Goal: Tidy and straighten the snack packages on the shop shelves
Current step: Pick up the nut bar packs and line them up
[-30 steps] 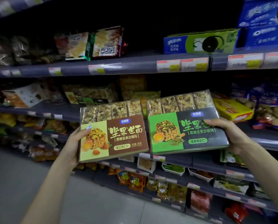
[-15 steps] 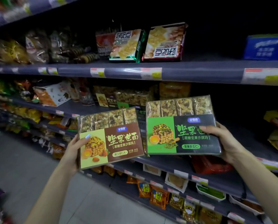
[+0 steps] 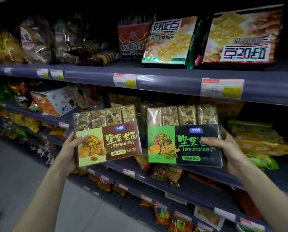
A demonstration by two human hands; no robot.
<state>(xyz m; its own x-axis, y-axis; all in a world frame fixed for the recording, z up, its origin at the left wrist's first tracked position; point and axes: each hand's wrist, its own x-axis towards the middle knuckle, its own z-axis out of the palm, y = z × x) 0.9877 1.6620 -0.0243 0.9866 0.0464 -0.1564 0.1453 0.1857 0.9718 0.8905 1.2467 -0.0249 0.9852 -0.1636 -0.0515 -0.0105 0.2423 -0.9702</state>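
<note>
Left hand [image 3: 69,153] grips brown package [image 3: 107,135] (right hand [image 3: 230,151], green package [image 3: 184,135]).

Shop aisle, snack section. Tiered grey shelves [image 3: 181,84] edged with price labels [image 3: 221,88], stocked with biscuit packs [image 3: 169,42], bagged snacks [image 3: 34,41] and nut-bar packages; grey tiled floor [image 3: 19,173] alongside.

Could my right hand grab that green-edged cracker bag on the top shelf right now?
Probably not as things stand: the right hand already grips the green-and-black nut bar pack. The green-edged cracker bag itself sits unobstructed at the shelf front.
</note>
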